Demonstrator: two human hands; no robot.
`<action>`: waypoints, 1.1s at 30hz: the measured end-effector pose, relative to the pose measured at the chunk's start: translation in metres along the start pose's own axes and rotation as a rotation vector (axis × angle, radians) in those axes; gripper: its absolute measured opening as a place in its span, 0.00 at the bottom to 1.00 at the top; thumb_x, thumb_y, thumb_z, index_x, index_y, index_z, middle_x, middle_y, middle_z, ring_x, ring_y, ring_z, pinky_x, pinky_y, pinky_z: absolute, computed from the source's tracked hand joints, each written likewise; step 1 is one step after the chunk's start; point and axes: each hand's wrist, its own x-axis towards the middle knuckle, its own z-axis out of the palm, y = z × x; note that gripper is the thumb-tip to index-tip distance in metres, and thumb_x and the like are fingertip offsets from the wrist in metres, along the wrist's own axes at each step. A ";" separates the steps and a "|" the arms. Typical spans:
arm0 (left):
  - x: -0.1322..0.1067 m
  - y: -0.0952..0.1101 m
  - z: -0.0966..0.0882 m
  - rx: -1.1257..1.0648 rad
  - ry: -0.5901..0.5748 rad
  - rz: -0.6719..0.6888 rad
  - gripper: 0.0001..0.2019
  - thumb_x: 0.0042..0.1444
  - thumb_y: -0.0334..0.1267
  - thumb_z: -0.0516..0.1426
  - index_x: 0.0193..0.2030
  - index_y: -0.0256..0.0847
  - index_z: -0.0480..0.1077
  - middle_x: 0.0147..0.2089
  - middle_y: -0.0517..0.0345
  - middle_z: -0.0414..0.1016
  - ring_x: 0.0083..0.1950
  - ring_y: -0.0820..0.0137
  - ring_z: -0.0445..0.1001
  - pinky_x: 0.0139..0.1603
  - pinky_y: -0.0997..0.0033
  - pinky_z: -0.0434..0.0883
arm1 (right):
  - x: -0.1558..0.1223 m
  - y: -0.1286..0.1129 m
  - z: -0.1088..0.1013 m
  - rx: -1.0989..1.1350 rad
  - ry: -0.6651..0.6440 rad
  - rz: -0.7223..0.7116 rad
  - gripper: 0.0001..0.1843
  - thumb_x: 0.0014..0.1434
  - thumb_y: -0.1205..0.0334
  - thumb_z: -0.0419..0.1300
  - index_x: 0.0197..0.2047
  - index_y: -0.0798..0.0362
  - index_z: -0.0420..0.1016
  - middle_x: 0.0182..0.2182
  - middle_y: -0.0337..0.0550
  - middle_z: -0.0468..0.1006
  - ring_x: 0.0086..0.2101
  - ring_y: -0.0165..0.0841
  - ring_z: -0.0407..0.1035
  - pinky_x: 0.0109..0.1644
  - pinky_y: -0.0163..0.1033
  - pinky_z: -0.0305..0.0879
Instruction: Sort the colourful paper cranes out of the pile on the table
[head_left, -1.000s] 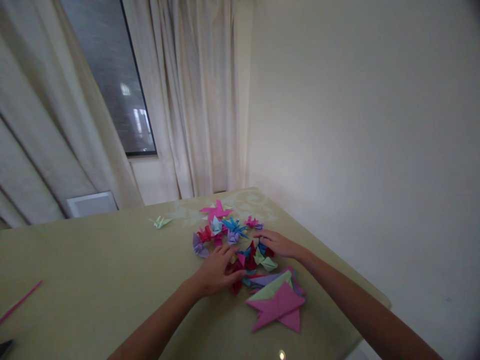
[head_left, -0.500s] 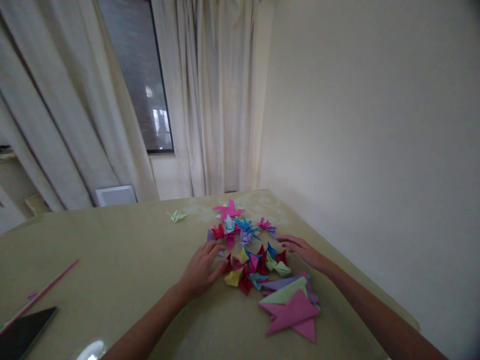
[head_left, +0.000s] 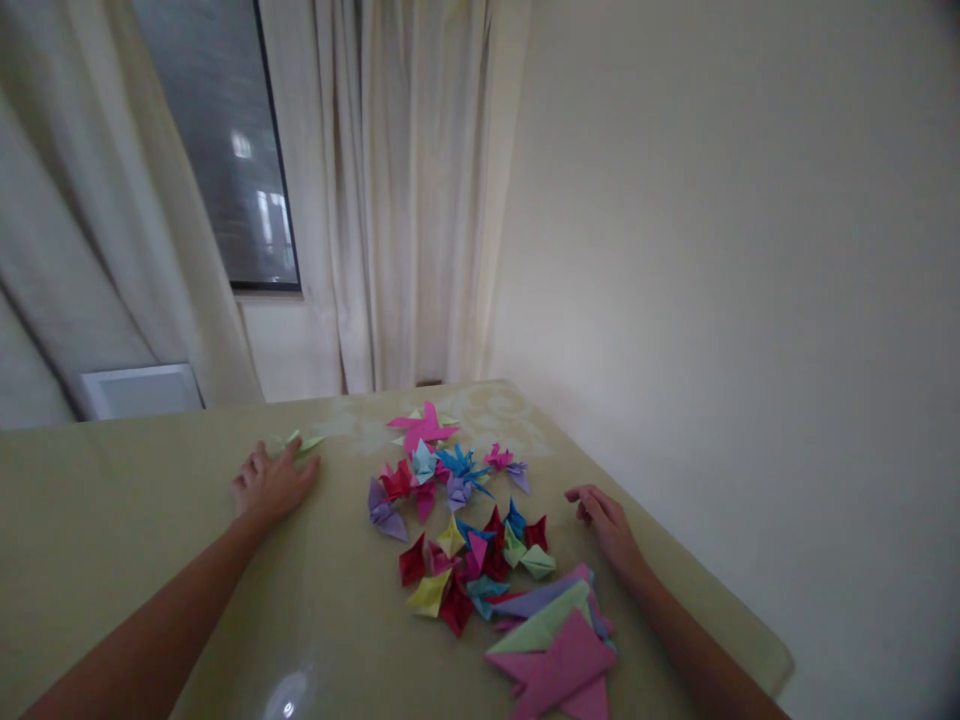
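Note:
My left hand [head_left: 274, 482] reaches out at the left with its fingers apart. Its fingertips are at a pale green origami piece [head_left: 306, 443], partly hidden behind them; I cannot tell if they touch it. On the right, my right hand [head_left: 606, 522] hovers or rests over the table with loosely bent fingers and nothing visible in them. Between the hands lie colourful folded paper pieces: a purple origami flower [head_left: 385, 512], a blue spiky one [head_left: 463, 466], a pink pinwheel-like shape [head_left: 424, 428], and a cluster with a yellow piece [head_left: 430, 594].
Nearest me is a stack of larger folded shapes, a pink paper star [head_left: 566, 655] on top. The table [head_left: 337, 600] has a pale green cover and borders a plain wall [head_left: 712, 300] at right. Curtains [head_left: 420, 200] and a white-framed panel [head_left: 142, 390] stand behind.
My left hand has moved from the origami cluster leftward and away to the pale green piece. My right hand has drawn slightly away from the papers. The view has shifted right.

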 end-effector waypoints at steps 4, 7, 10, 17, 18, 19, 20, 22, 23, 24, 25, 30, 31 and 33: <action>0.011 -0.003 0.000 0.009 -0.011 -0.008 0.35 0.68 0.58 0.48 0.71 0.32 0.64 0.74 0.26 0.63 0.71 0.27 0.63 0.67 0.22 0.58 | 0.001 0.000 0.000 -0.029 -0.008 0.010 0.32 0.67 0.33 0.52 0.39 0.52 0.82 0.25 0.41 0.73 0.29 0.38 0.69 0.35 0.42 0.66; 0.007 0.000 -0.003 -0.005 0.029 0.023 0.35 0.69 0.53 0.46 0.72 0.27 0.61 0.71 0.26 0.67 0.70 0.35 0.67 0.69 0.28 0.60 | 0.002 -0.001 0.002 -0.037 -0.026 0.012 0.31 0.67 0.34 0.52 0.39 0.51 0.82 0.27 0.43 0.75 0.30 0.39 0.69 0.36 0.43 0.67; -0.006 0.018 -0.011 -0.121 0.122 0.133 0.33 0.70 0.49 0.43 0.75 0.30 0.56 0.74 0.33 0.65 0.73 0.47 0.66 0.72 0.42 0.63 | 0.003 -0.002 0.003 -0.036 -0.036 0.007 0.30 0.66 0.34 0.53 0.38 0.51 0.82 0.28 0.44 0.76 0.30 0.39 0.69 0.36 0.43 0.67; -0.056 0.106 -0.030 -0.520 -0.064 0.648 0.30 0.67 0.59 0.52 0.64 0.39 0.72 0.73 0.38 0.68 0.74 0.49 0.65 0.73 0.46 0.65 | 0.003 -0.007 0.004 -0.030 0.016 -0.012 0.30 0.64 0.33 0.56 0.35 0.52 0.83 0.23 0.42 0.74 0.26 0.38 0.68 0.34 0.43 0.67; -0.062 0.116 -0.035 -0.527 -0.116 0.682 0.29 0.65 0.60 0.54 0.60 0.41 0.76 0.72 0.38 0.69 0.74 0.48 0.65 0.73 0.45 0.65 | 0.002 -0.009 0.004 -0.029 0.034 -0.014 0.30 0.64 0.33 0.56 0.34 0.52 0.83 0.22 0.41 0.74 0.26 0.38 0.68 0.33 0.43 0.66; -0.068 0.125 -0.043 -0.555 -0.143 0.698 0.27 0.63 0.61 0.56 0.56 0.42 0.78 0.70 0.39 0.72 0.72 0.48 0.68 0.71 0.45 0.67 | 0.001 -0.011 0.003 -0.025 0.058 -0.015 0.31 0.63 0.32 0.56 0.34 0.52 0.83 0.22 0.41 0.73 0.26 0.38 0.68 0.32 0.43 0.66; -0.074 0.131 -0.052 -0.606 -0.149 0.697 0.25 0.63 0.60 0.57 0.52 0.42 0.79 0.65 0.40 0.77 0.67 0.50 0.73 0.68 0.48 0.70 | 0.000 -0.013 0.003 -0.019 0.089 -0.017 0.32 0.62 0.30 0.56 0.33 0.52 0.83 0.21 0.41 0.72 0.25 0.38 0.68 0.31 0.43 0.66; -0.086 0.138 -0.075 -0.738 -0.157 0.639 0.21 0.65 0.58 0.57 0.42 0.41 0.79 0.44 0.48 0.84 0.47 0.61 0.82 0.50 0.62 0.78 | -0.005 -0.018 0.000 0.002 0.174 -0.021 0.35 0.61 0.27 0.55 0.32 0.52 0.81 0.20 0.41 0.71 0.23 0.37 0.67 0.28 0.42 0.64; -0.094 0.138 -0.089 -0.799 -0.175 0.596 0.21 0.67 0.57 0.56 0.37 0.41 0.77 0.33 0.55 0.81 0.34 0.66 0.79 0.38 0.69 0.76 | -0.007 -0.020 -0.002 0.016 0.229 -0.023 0.36 0.61 0.25 0.54 0.31 0.52 0.80 0.20 0.40 0.71 0.22 0.37 0.66 0.27 0.42 0.63; -0.101 0.136 -0.103 -0.844 -0.191 0.560 0.22 0.67 0.57 0.56 0.32 0.41 0.75 0.24 0.62 0.74 0.25 0.71 0.72 0.28 0.74 0.70 | -0.009 -0.022 -0.005 0.029 0.289 -0.027 0.36 0.60 0.24 0.54 0.30 0.51 0.78 0.19 0.40 0.70 0.22 0.36 0.64 0.26 0.41 0.62; -0.109 0.134 -0.118 -0.876 -0.194 0.538 0.24 0.68 0.58 0.55 0.28 0.41 0.72 0.19 0.66 0.67 0.20 0.74 0.65 0.22 0.76 0.64 | -0.011 -0.025 -0.008 0.041 0.351 -0.032 0.36 0.59 0.24 0.54 0.29 0.51 0.77 0.19 0.40 0.70 0.21 0.36 0.63 0.25 0.41 0.60; -0.155 0.123 -0.179 -0.931 -0.260 0.656 0.33 0.71 0.58 0.51 0.17 0.42 0.61 0.16 0.66 0.54 0.20 0.77 0.55 0.22 0.75 0.55 | -0.016 -0.074 -0.010 0.097 0.608 -0.150 0.30 0.61 0.30 0.60 0.29 0.50 0.75 0.22 0.39 0.67 0.25 0.35 0.61 0.29 0.41 0.57; -0.165 0.124 -0.185 -0.923 -0.346 0.679 0.33 0.71 0.58 0.51 0.17 0.42 0.61 0.17 0.66 0.55 0.20 0.76 0.56 0.22 0.74 0.56 | -0.021 -0.095 -0.002 0.117 0.608 -0.196 0.28 0.63 0.32 0.59 0.31 0.50 0.76 0.24 0.40 0.69 0.27 0.36 0.62 0.31 0.41 0.59; -0.185 0.126 -0.189 -0.931 -0.542 0.732 0.30 0.68 0.59 0.56 0.19 0.43 0.64 0.18 0.65 0.60 0.22 0.75 0.59 0.22 0.73 0.58 | -0.041 -0.143 0.025 0.208 0.466 -0.344 0.24 0.69 0.38 0.56 0.37 0.49 0.80 0.33 0.47 0.77 0.33 0.40 0.69 0.38 0.45 0.67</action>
